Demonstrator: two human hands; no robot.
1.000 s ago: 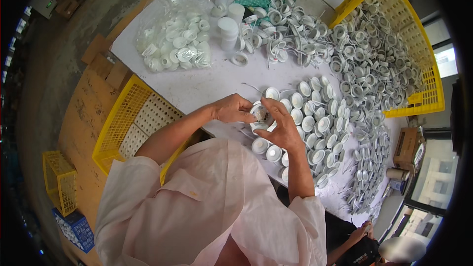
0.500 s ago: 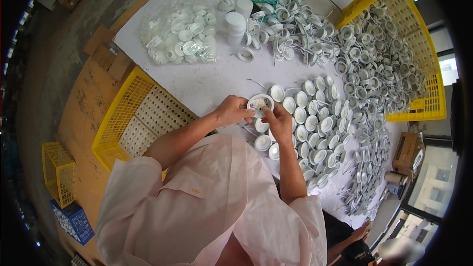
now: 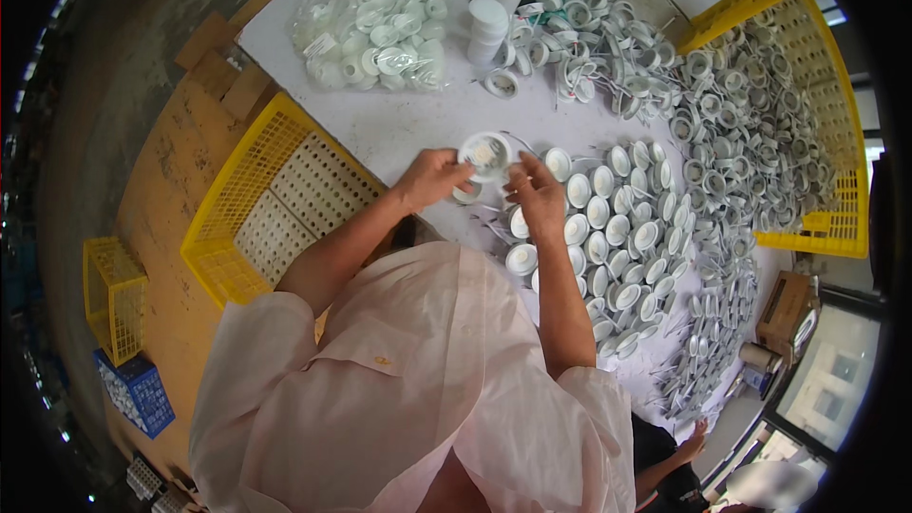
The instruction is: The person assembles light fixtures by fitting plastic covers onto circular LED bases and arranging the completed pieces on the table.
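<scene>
My left hand (image 3: 432, 179) pinches the left rim of a round white downlight housing (image 3: 486, 154), held above the table with its hollow side and pale inner parts facing up. Just right of the rim is my right hand (image 3: 540, 192), its fingers bent toward the thumb. A pale blur shows at those fingertips, too small to name. Beneath the held housing, partly covered, lies another white round piece (image 3: 466, 194). To the right of my right hand, many assembled white downlights (image 3: 598, 209) lie in close rows with their discs up.
A clear bag of white cups (image 3: 380, 33) lies at the far left, near stacked white cylinders (image 3: 488, 24). Loose housings (image 3: 703, 123) heap up around a tipped yellow crate (image 3: 845, 161). Another yellow crate (image 3: 214, 199) stands left. Someone's arm (image 3: 682, 461) shows at lower right.
My right hand has come off the housing's rim and sits slightly apart from it. The left hand still grips the housing, now further left and higher in the picture. The whole view has shifted somewhat.
</scene>
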